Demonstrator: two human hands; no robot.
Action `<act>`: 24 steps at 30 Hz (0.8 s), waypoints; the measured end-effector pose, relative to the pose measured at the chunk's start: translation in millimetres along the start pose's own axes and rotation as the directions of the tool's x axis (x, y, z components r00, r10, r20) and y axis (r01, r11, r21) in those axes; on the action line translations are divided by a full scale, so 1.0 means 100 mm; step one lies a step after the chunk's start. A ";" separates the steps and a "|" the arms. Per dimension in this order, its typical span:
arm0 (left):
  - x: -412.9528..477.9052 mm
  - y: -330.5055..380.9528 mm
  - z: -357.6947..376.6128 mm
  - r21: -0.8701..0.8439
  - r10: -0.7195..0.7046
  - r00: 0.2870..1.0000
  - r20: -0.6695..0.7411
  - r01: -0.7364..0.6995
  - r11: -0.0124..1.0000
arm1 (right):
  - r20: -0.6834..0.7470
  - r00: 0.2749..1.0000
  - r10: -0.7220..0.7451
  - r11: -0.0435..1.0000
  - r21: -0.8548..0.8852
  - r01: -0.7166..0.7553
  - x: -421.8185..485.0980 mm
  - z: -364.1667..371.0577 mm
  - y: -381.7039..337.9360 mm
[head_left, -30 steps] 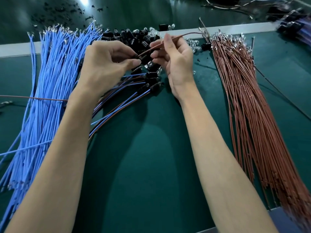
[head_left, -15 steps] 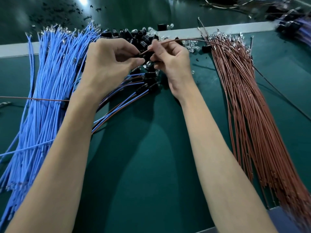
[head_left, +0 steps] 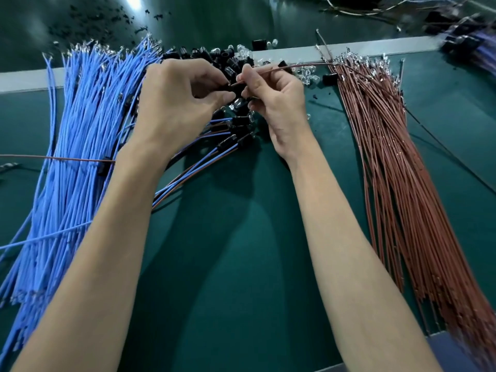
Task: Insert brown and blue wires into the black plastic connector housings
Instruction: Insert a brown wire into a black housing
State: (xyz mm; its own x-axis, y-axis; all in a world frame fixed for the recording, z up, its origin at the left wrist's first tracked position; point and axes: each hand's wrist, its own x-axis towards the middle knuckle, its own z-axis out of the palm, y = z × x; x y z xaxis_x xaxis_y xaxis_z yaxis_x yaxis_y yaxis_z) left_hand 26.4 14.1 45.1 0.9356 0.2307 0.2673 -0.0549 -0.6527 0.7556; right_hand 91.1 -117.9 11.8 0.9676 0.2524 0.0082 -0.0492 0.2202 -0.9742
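My left hand (head_left: 177, 98) pinches a small black connector housing (head_left: 228, 88) above the pile of loose black housings (head_left: 214, 56). My right hand (head_left: 276, 95) pinches a single brown wire (head_left: 295, 66) whose near end meets that housing; the wire arcs right toward the brown wire bundle (head_left: 397, 162). A thick bundle of blue wires (head_left: 86, 135) lies at the left. Several finished housings with blue and brown wires (head_left: 236, 130) lie just below my hands. How deep the wire sits in the housing is hidden by my fingers.
A green mat (head_left: 241, 264) covers the bench, with a pale strip (head_left: 375, 51) along its far edge. Clear small parts (head_left: 306, 76) lie scattered near the housings. One stray brown wire (head_left: 53, 158) crosses the blue bundle. More dark parts (head_left: 461, 41) sit far right.
My right hand has brought the brown wire's end down and left to the housing in my left hand, and the wire's arc has flattened.
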 end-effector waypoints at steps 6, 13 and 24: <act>0.00 0.03 0.03 0.014 0.030 0.999 -0.038 -0.029 0.999 | -0.027 1.000 0.008 0.996 0.085 -0.006 0.01 -0.02 -0.03; 0.00 0.00 0.06 0.025 0.030 0.998 -0.053 -0.028 0.999 | -0.024 1.000 0.019 0.999 0.049 -0.018 -0.01 0.00 -0.02; -0.03 -0.16 0.27 -0.050 -0.038 0.997 -0.072 0.035 0.998 | -0.274 0.958 -0.085 0.985 -0.170 0.039 -0.04 0.10 -0.04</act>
State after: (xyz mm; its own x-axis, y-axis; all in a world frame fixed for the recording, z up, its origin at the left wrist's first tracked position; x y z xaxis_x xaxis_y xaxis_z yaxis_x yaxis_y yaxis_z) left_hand 33.4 4.5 16.0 0.9094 0.3071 0.2806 -0.0399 -0.6071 0.7936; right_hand 84.9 -110.2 17.7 0.9990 -0.0347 0.0290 0.0313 0.0669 -0.9973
